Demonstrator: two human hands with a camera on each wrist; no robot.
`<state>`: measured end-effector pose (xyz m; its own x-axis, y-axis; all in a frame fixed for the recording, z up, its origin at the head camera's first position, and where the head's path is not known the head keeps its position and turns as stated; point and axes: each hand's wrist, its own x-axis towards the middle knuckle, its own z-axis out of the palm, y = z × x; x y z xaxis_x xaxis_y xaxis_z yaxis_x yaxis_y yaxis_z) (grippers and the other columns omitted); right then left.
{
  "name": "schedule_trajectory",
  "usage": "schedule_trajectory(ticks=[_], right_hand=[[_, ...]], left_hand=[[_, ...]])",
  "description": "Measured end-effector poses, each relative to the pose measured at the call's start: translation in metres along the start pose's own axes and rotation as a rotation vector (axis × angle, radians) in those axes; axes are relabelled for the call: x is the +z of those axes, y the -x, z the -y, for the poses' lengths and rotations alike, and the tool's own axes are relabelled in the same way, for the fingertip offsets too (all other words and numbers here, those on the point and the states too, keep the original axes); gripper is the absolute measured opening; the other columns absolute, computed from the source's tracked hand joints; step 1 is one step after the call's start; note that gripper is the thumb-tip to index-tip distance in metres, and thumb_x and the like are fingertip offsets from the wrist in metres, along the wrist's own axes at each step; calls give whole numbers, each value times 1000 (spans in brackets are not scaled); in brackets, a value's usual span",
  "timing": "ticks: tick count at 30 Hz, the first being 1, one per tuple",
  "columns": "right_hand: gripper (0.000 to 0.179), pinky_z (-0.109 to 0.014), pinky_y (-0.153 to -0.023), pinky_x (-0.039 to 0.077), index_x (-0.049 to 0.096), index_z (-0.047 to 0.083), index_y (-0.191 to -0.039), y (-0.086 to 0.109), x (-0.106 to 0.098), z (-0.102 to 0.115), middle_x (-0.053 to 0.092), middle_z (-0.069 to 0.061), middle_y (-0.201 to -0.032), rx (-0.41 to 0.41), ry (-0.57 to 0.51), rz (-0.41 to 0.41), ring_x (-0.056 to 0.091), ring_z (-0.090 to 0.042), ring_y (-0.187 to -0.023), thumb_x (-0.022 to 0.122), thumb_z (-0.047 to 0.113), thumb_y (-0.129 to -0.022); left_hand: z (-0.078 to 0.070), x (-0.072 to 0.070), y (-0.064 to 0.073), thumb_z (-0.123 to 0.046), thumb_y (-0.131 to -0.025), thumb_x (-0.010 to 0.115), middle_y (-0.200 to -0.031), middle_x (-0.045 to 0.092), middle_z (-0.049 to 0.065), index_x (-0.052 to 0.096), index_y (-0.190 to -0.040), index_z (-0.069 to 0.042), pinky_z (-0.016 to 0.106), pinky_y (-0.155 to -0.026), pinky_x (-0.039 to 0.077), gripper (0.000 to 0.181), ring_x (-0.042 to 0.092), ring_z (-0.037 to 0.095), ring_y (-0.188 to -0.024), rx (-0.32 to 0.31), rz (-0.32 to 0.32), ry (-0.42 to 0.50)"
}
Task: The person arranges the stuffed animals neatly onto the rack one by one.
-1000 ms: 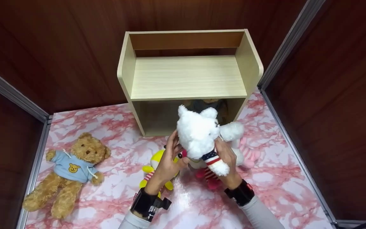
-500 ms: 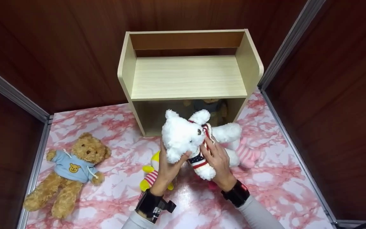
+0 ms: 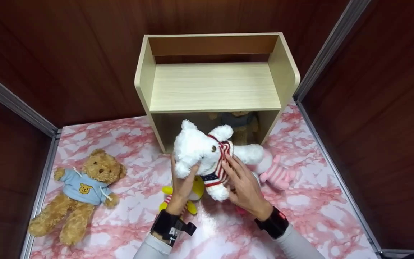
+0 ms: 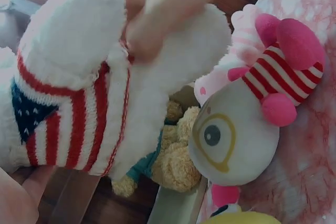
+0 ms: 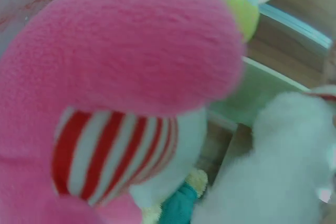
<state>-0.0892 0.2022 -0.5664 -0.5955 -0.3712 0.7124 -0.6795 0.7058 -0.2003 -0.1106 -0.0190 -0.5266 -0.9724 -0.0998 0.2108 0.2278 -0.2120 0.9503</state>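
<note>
A white teddy bear (image 3: 192,144) in a red-and-white striped sweater with a starred navy patch lies sideways in the air before the shelf unit. My left hand (image 3: 182,183) grips it around the head and neck. Mostly straight fingers of my right hand (image 3: 244,187) rest on the sweater's front; in the left wrist view its blurred fingertips touch the hem. Below hangs or lies a plush with a large ringed eye (image 4: 236,135), pink limbs and striped shirt. A yellow plush (image 3: 197,189) is partly hidden behind my left hand.
The pale wooden shelf unit (image 3: 214,86) stands against the brown wall. In its lower compartment sits a brown bear in dark teal (image 3: 241,124). A tan teddy bear (image 3: 83,192) in light blue lies left on the pink marbled floor. A pale-pink striped plush (image 3: 280,174) lies right.
The white teddy bear has moved left and turned its front further upward. My right hand has shifted from gripping its body to touching the front of the sweater.
</note>
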Motion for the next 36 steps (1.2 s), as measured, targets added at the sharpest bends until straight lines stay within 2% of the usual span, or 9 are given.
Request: schedule_trajectory(ticks=[3, 6, 10, 14, 18, 23, 30, 33, 36], right_hand=[[69, -48, -109, 44, 58, 3, -145, -4, -10, 1, 56, -15, -149, 5, 8, -29, 55, -39, -132, 61, 16, -77], [51, -48, -106, 44, 67, 3, -135, -11, -19, 2, 64, -14, -139, 42, -3, -93, 60, -38, -122, 63, 18, -86], [38, -48, -104, 43, 71, 5, -129, -25, -30, 2, 67, -13, -135, 176, -32, -90, 60, -37, -118, 65, 25, -97], [41, -49, -105, 45, 69, 6, -133, -37, -36, 1, 67, -11, -136, 372, -152, 102, 61, -34, -121, 65, 34, -102], [42, -47, -99, 52, 69, 12, -133, -43, -35, -5, 71, -7, -127, 566, -433, 382, 67, -27, -113, 67, 39, -101], [45, -43, -106, 48, 62, 17, -141, -43, -22, -9, 68, -1, -131, 639, -793, 595, 63, -20, -118, 70, 33, -100], [55, -40, -114, 41, 56, 19, -147, -41, -2, -5, 64, 2, -140, 702, -1006, 710, 58, -19, -131, 71, 41, -99], [50, -38, -107, 48, 64, 17, -138, -40, 5, -4, 70, -1, -130, 804, -1008, 708, 64, -20, -121, 72, 43, -97], [40, -31, -93, 53, 71, 11, -126, -43, 10, -6, 75, -1, -114, 849, -955, 641, 69, -17, -102, 72, 38, -96]], left_hand=[[0, -5, -7, -24, -88, 71, -124, 65, 11, 47, -139, 9, 32, -107, 45, 65, 61, 18, -113, 11, -39, 62], [-2, -10, -14, -20, -86, 68, -111, 66, 4, 58, -122, 7, 29, -103, 46, 46, 61, 15, -105, -9, -55, 92], [-6, -19, -20, -23, -88, 67, -113, 66, 6, 60, -122, 1, 32, -107, 44, 42, 61, 19, -111, -56, -10, 45], [-6, -26, -21, -25, -89, 68, -120, 65, 12, 57, -130, 4, 35, -110, 43, 51, 60, 23, -116, -90, 58, 15], [-1, -31, -23, -24, -89, 66, -126, 63, 14, 51, -136, 5, 34, -110, 43, 57, 59, 23, -117, -113, 93, 9], [3, -34, -27, -24, -92, 60, -130, 59, 16, 47, -140, 6, 33, -112, 41, 58, 57, 22, -119, -172, 150, 17], [6, -38, -46, -27, -102, 54, -130, 61, 16, 47, -142, 7, 32, -111, 40, 53, 57, 18, -118, -328, 213, 4], [8, -40, -52, -32, -107, 52, -130, 64, 16, 50, -143, 4, 34, -111, 41, 51, 60, 20, -119, -389, 250, 17], [13, -42, -54, -37, -110, 45, -133, 64, 19, 51, -144, 5, 34, -112, 41, 54, 59, 23, -122, -387, 274, 41]])
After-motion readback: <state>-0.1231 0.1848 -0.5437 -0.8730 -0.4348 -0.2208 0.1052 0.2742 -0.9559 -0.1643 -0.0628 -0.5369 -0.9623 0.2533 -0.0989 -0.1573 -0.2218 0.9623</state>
